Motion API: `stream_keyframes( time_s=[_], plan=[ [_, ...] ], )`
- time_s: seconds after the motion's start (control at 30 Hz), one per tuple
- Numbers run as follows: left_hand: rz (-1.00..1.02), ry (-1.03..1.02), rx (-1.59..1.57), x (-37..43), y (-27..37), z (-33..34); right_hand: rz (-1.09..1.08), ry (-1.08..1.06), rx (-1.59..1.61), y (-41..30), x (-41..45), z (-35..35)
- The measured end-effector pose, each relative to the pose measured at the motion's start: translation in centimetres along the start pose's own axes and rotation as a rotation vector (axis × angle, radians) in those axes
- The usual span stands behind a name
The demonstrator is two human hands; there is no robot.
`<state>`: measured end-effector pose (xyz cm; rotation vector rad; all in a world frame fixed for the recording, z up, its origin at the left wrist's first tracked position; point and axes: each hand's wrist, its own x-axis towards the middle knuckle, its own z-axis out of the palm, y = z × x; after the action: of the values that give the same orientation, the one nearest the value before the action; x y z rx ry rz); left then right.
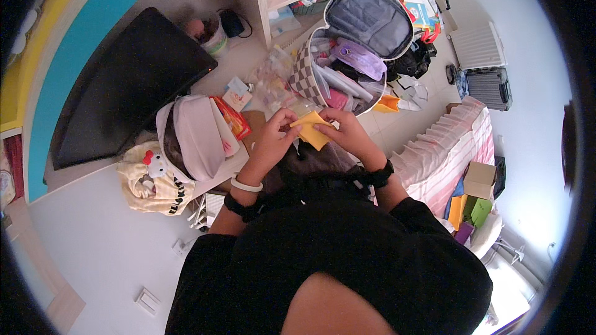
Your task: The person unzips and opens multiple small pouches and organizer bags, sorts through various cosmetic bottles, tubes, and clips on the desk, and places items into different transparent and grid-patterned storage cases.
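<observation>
Both hands pinch a small yellow folded piece, paper or thin card (313,131), between thumbs and fingers in front of my torso. My left hand (281,131) grips its left edge. At its upper right edge is my right hand (339,126). Just beyond it, an oval checkered case (308,70) stands with its grey-lined lid (370,23) raised. Inside lie a purple pouch (358,58), a pink item and clear plastic packets. Crumpled clear plastic bags (274,81) rest left of the case.
A black monitor (135,83) stands on the desk at left, near a pale pink bag (195,137) and a red packet (231,117). A cream cloth bag (156,186) hangs by the desk edge. At right are a bed (447,153), a cardboard box (479,180) and a grey suitcase (489,88).
</observation>
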<state>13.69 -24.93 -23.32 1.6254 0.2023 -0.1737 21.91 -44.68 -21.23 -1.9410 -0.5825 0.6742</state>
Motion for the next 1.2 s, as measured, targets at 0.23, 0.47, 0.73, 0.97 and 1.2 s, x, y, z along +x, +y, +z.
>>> stream_keyframes(
  time_s=[0.23,0.47,0.73,0.97,1.2],
  plan=[
    [-0.105,-0.052,-0.018,0.0,-0.4,-0.5,-0.006,0.156,-0.053,-0.9,-0.3,-0.7],
    [0.142,0.085,0.038,0.3,-0.2,0.6,0.016,0.090,0.088,-0.2,0.1,-0.9],
    [0.000,0.035,0.134,-0.2,-0.8,0.2,0.030,-0.056,0.045,0.2,0.3,-1.5],
    [-0.179,0.218,0.320,-2.4,-4.0,-2.5,0.150,-0.022,0.074,2.6,0.5,-2.8],
    [-0.269,0.315,0.326,-4.2,-4.6,-2.8,-0.065,-0.007,0.003,2.8,1.0,-2.2]
  ],
)
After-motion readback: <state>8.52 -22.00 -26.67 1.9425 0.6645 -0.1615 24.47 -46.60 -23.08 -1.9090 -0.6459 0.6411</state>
